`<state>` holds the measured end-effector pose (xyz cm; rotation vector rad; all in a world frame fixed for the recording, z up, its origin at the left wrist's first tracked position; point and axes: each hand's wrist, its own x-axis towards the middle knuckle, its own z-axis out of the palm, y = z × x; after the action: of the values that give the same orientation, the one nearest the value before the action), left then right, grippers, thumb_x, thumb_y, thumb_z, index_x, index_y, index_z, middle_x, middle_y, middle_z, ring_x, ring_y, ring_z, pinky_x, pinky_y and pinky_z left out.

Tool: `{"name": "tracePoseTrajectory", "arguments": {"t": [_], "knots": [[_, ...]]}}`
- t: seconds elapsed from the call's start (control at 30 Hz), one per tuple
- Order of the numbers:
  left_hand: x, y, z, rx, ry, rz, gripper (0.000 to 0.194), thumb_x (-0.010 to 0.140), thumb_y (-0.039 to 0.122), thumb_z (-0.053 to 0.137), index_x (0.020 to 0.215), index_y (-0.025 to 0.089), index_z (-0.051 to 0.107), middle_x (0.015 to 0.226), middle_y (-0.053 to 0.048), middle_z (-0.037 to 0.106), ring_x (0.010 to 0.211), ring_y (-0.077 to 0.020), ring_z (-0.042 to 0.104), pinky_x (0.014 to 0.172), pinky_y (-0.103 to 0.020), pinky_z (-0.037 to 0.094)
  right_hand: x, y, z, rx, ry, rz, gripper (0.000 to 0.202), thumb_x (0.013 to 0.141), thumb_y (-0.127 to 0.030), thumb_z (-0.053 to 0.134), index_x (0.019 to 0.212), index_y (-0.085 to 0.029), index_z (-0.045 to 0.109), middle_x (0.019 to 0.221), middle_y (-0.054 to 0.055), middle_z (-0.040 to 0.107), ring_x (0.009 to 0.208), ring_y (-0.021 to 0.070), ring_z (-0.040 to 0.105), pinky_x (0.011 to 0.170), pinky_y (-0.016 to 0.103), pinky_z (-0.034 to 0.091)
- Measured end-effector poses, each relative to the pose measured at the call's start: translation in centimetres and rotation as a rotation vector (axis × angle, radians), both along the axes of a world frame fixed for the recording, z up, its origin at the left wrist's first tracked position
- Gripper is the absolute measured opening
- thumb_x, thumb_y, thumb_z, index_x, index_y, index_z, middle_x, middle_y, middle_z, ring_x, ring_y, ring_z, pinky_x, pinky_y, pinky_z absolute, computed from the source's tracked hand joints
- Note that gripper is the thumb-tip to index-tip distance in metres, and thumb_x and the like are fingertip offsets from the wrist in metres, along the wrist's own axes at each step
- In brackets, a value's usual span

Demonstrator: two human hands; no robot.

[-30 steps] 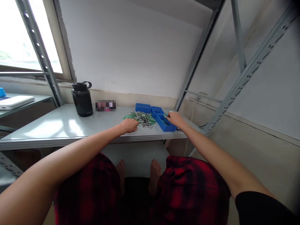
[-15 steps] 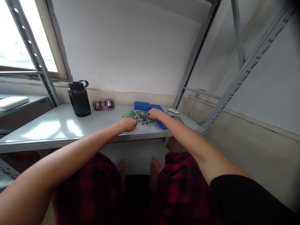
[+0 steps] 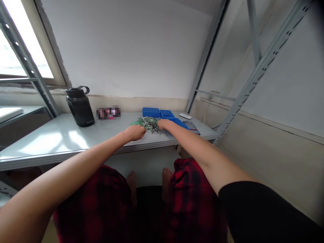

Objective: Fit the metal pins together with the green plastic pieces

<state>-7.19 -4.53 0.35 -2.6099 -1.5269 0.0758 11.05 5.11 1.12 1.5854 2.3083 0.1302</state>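
A heap of small, shiny, pin-like metal pieces lies on the shelf table, with some green material showing at its left side. My left hand is at the near left edge of the heap, its fingers curled closed. What it holds, if anything, is hidden. My right hand touches the right side of the heap with its fingers pinched together, and I cannot make out anything between them. Blue plastic bins stand right behind: a left one, a middle one, and a right one partly covered by my right arm.
A black water bottle stands on the grey table at the left. Near the wall lies a blurred-out item. A white flat object and a dark phone-like slab lie at the right. Metal rack posts frame the table.
My right hand has moved slightly down and nearer, from beside the bins to the heap's right edge, uncovering the middle bin. My left hand stays at the heap. The view has shifted slightly.
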Motion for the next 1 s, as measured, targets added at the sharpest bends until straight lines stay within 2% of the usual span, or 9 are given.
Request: {"name": "tracePoseTrajectory", "arguments": {"t": [0.1, 0.27, 0.43, 0.53, 0.73, 1.0], "knots": [[-0.1, 0.1, 0.0, -0.005, 0.000, 0.001, 0.032, 0.095, 0.023, 0.039, 0.097, 0.018, 0.071, 0.105, -0.015, 0.072, 0.096, -0.0294, 0.068, 0.082, -0.039, 0.053, -0.2, -0.4, 0.1, -0.036, -0.048, -0.010, 0.033, 0.081, -0.012, 0.067, 0.113, -0.007, 0.074, 0.113, 0.021, 0.073, 0.093, 0.0300, 0.074, 0.074, 0.033, 0.058], [-0.2, 0.0, 0.0, -0.014, -0.011, 0.001, 0.031, 0.094, 0.023, 0.041, 0.096, 0.018, 0.071, 0.106, -0.015, 0.073, 0.096, -0.0282, 0.068, 0.083, -0.038, 0.053, -0.3, -1.1, 0.2, -0.009, -0.089, 0.035, 0.037, 0.083, -0.010, 0.063, 0.119, -0.008, 0.071, 0.119, 0.021, 0.071, 0.104, 0.0313, 0.071, 0.081, 0.034, 0.058], [-0.1, -0.4, 0.4, -0.035, -0.019, 0.025, 0.031, 0.093, 0.024, 0.043, 0.102, 0.018, 0.072, 0.109, -0.016, 0.072, 0.100, -0.0307, 0.068, 0.086, -0.042, 0.053, -0.3, -1.3, 0.3, 0.027, -0.104, 0.047, 0.038, 0.085, -0.009, 0.061, 0.122, -0.008, 0.070, 0.119, 0.023, 0.070, 0.108, 0.0329, 0.069, 0.084, 0.038, 0.057], [-0.1, -0.4, 0.4, -0.031, -0.008, 0.028, 0.033, 0.093, 0.024, 0.042, 0.104, 0.018, 0.072, 0.111, -0.016, 0.072, 0.101, -0.0313, 0.068, 0.086, -0.042, 0.053, -0.1, -1.5, 0.6, 0.076, -0.093, 0.047, 0.038, 0.087, -0.009, 0.057, 0.123, -0.007, 0.069, 0.118, 0.024, 0.070, 0.109, 0.0329, 0.068, 0.086, 0.039, 0.057], [-0.3, -0.1, 0.2, -0.020, 0.015, 0.031, 0.033, 0.094, 0.026, 0.041, 0.104, 0.018, 0.072, 0.110, -0.016, 0.072, 0.101, -0.0305, 0.068, 0.086, -0.041, 0.053, 0.0, -2.0, 1.1, 0.200, -0.051, 0.045, 0.039, 0.091, -0.010, 0.053, 0.127, -0.008, 0.067, 0.127, 0.026, 0.064, 0.116, 0.0318, 0.064, 0.090, 0.037, 0.054], [-0.4, 0.1, 0.0, -0.022, -0.002, 0.032, 0.034, 0.094, 0.027, 0.041, 0.107, 0.018, 0.072, 0.110, -0.017, 0.072, 0.100, -0.0315, 0.068, 0.085, -0.043, 0.053, 0.5, -1.9, 1.3, 0.263, -0.019, 0.028, 0.044, 0.093, -0.008, 0.046, 0.133, -0.007, 0.063, 0.135, 0.028, 0.058, 0.119, 0.0323, 0.061, 0.094, 0.039, 0.051]]}}
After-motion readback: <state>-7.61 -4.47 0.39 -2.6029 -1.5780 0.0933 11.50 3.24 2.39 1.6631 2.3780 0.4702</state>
